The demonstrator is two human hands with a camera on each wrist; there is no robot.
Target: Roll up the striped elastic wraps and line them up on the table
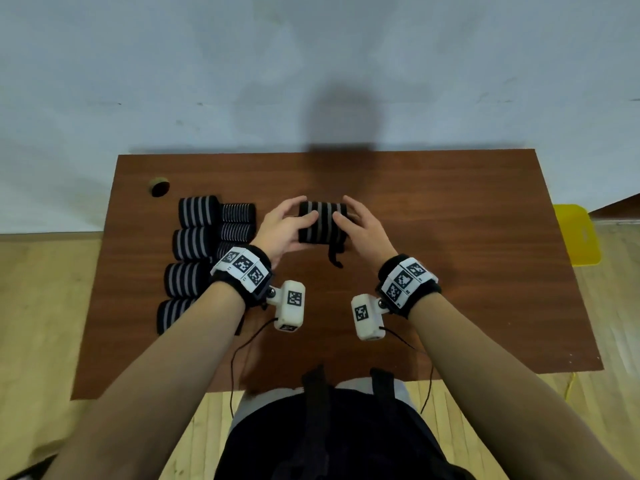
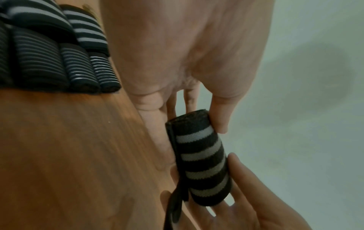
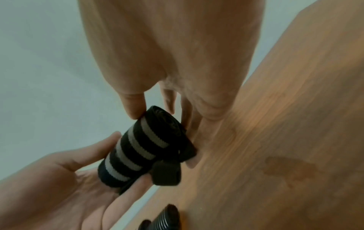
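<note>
Above the middle of the brown table I hold a rolled black wrap with wide grey stripes. My left hand grips its left end between thumb and fingers. My right hand grips the right end the same way. In the left wrist view the roll looks tightly wound, with my thumb on its end. A black loop strap hangs loose from the roll toward the table; it also shows in the head view as the strap.
Rolled wraps lie in two columns at the table's left: wide-striped rolls and thin-striped rolls beside them. A round cable hole is at the far left corner. A yellow object stands beyond the right edge.
</note>
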